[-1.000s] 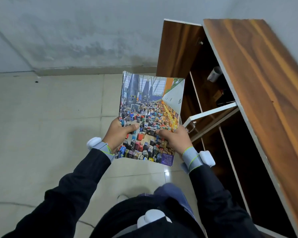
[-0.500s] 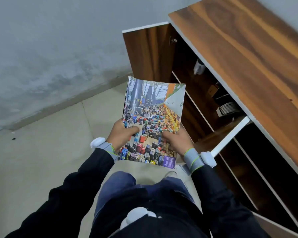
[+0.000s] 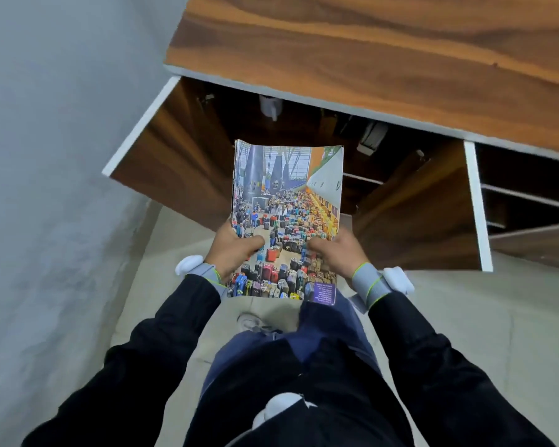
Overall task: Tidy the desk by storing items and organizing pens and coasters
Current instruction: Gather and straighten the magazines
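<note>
I hold a magazine [image 3: 288, 201] with a colourful cover of crowded luggage in front of me, its top edge pointing at the open cabinet under the wooden desk top [image 3: 368, 43]. My left hand [image 3: 236, 250] grips its lower left edge, thumb on the cover. My right hand [image 3: 336, 253] grips the lower right edge the same way. Both cabinet doors stand open: the left door [image 3: 171, 156] and the right door [image 3: 433, 221]. Inside the dark cabinet I see a white cup [image 3: 270, 106] and a stack of round coasters [image 3: 373, 137].
A grey wall [image 3: 62, 156] runs along the left, close to the left door. Shelves [image 3: 526, 195] show in the cabinet section at the right. Pale floor tiles [image 3: 465, 317] lie below, with my legs and one shoe [image 3: 252, 322] under the magazine.
My view has swung so the cabinet now lies straight ahead, with the magazine held between the two open doors. Both hands keep the same grip on it.
</note>
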A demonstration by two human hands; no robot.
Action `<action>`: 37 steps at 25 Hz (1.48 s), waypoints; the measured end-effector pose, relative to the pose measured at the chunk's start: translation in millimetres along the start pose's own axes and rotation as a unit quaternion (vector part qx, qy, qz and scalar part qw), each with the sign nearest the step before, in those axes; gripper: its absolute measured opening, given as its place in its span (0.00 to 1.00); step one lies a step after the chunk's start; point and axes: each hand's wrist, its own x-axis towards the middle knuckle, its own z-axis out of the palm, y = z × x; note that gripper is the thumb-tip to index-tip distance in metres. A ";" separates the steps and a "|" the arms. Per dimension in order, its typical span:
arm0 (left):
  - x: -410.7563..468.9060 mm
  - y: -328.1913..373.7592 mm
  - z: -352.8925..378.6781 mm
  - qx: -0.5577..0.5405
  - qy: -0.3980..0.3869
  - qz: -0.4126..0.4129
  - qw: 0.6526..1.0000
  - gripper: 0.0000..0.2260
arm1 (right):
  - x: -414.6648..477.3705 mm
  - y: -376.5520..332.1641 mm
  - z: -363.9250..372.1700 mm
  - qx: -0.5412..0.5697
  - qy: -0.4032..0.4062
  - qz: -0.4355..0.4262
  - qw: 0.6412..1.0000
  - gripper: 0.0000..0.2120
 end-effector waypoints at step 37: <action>470.1 -236.7 25.6 0.431 -0.149 -0.219 0.863 0.04 | 399.3 239.4 254.7 0.289 0.213 0.268 0.894 0.16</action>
